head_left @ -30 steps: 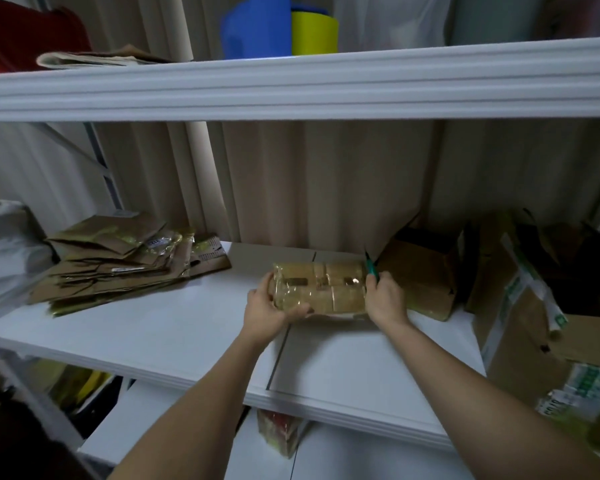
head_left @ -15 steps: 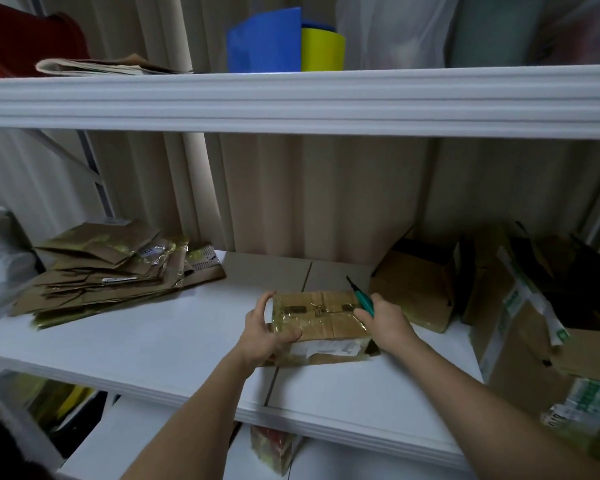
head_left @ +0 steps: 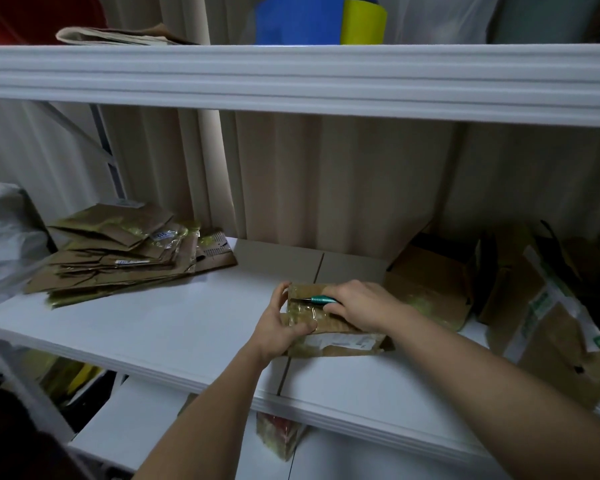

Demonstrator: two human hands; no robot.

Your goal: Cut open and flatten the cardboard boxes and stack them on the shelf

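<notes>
The small taped cardboard box [head_left: 326, 323] lies on the white shelf [head_left: 174, 327], across the seam between two shelf boards. The left hand [head_left: 280, 327] grips the box's left end — thumb curled onto the top face, the remaining fingers wrapped round the far left edge. The right hand [head_left: 362, 304] rests on the box top, fingers curled round a teal-handled cutter [head_left: 317, 300]. The cutter lies nearly level, its tip pointing left toward the left hand's fingers and meeting the glossy tape on the top face; whether the blade has entered the tape cannot be told. A white label shows on the box's near side, below the right hand's fingers.

Well to the left of the left hand's fingers, a stack of flattened cardboard [head_left: 125, 254] sits on the same shelf. Just beyond the right hand — to its right — stands an open brown box [head_left: 433, 285], and further right a larger box with green-printed tape [head_left: 548, 317]. Above, on the upper shelf [head_left: 291, 77], stand a blue object [head_left: 297, 19] and a yellow object [head_left: 362, 22], touching.
</notes>
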